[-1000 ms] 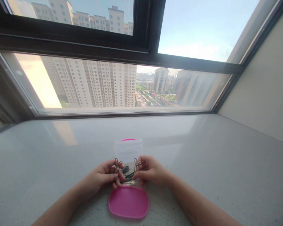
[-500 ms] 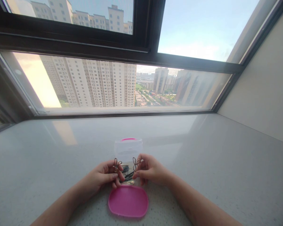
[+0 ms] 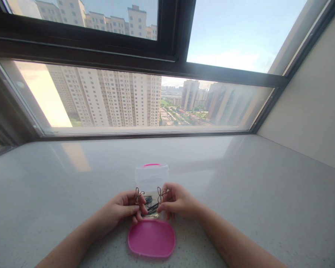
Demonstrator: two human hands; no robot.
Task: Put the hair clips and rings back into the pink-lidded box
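My left hand (image 3: 125,206) pinches a brown bow-shaped hair clip (image 3: 139,193) between thumb and fingers. A matching bow-shaped hair clip (image 3: 160,193) is held upright in my right hand (image 3: 177,201), the two bows a short gap apart. Between and below my hands lie several dark hair clips (image 3: 152,209) and a gold-coloured clip (image 3: 154,216), partly hidden by my fingers. In front of them, near me, is a pink oval lid (image 3: 151,239), lying flat. Behind my hands stands a clear plastic box (image 3: 152,174) with a pink handle (image 3: 152,165).
Everything rests on a pale speckled windowsill (image 3: 254,193). A dark window frame (image 3: 145,137) runs along its far edge, and a white wall (image 3: 312,100) rises at the right. Tall buildings show through the glass.
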